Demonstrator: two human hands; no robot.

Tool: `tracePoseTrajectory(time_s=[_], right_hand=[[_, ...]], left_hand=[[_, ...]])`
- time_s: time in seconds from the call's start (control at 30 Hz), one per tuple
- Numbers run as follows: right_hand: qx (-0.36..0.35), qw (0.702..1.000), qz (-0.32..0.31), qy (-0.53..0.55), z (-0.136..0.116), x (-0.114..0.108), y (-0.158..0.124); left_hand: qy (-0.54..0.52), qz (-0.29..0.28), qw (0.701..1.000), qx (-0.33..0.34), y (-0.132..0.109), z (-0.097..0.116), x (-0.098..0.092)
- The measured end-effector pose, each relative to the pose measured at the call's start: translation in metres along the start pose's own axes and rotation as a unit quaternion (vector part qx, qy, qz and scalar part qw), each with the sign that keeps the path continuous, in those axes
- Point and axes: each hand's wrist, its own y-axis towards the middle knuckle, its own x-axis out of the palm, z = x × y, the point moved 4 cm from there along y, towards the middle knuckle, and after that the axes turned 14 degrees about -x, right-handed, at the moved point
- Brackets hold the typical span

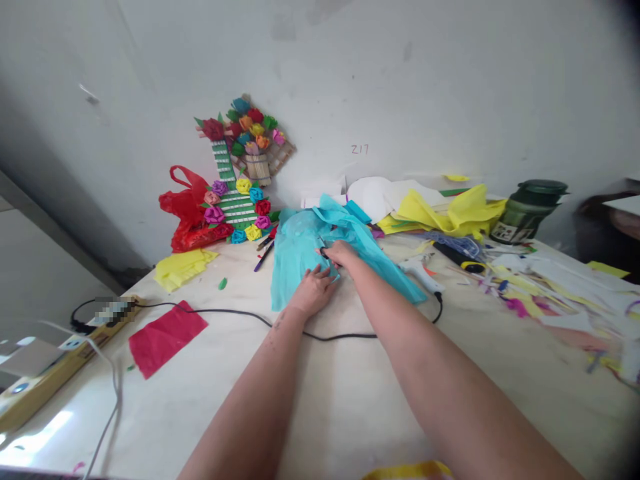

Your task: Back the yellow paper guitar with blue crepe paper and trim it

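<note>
A turquoise sheet of crepe paper (291,270) lies spread and wrinkled at the middle of the table, with folds reaching to the right. My left hand (316,291) rests flat on its front edge, fingers stretched out. Just beyond it, my right hand (342,253) is closed around the dark handles of small scissors (324,253), whose blades point away over the paper. The right fingers are partly hidden by the hand itself. To the left of the paper lie dark pens (264,256).
A black cord (225,311) crosses the table from a power strip (83,350) to a white glue gun (419,272). Red paper (167,339) lies left. Behind stand a paper-flower craft (237,200) and red bag (187,210). Right are yellow paper (450,213), a green bottle (525,210) and scraps (555,293).
</note>
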Motion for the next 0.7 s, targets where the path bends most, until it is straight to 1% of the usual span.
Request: tracePoseTrajectory(time_s=[0.27, 0.53, 0.7], right_hand=[[-0.010, 0.999, 0.018, -0.029, 0.0049, 0.0048, 0.0037], [-0.030, 0.999, -0.004, -0.024, 0.0032, 0.0014, 0.0030], [-0.027, 0.999, 0.015, -0.030, 0.0047, -0.0002, 0.0071]], left_hand=[[-0.009, 0.001, 1.000, 0.002, -0.0005, -0.0006, -0.0004], [-0.008, -0.002, 1.000, -0.002, -0.0004, -0.0010, -0.0002], [-0.006, -0.005, 1.000, 0.000, -0.0023, 0.0004, -0.0034]])
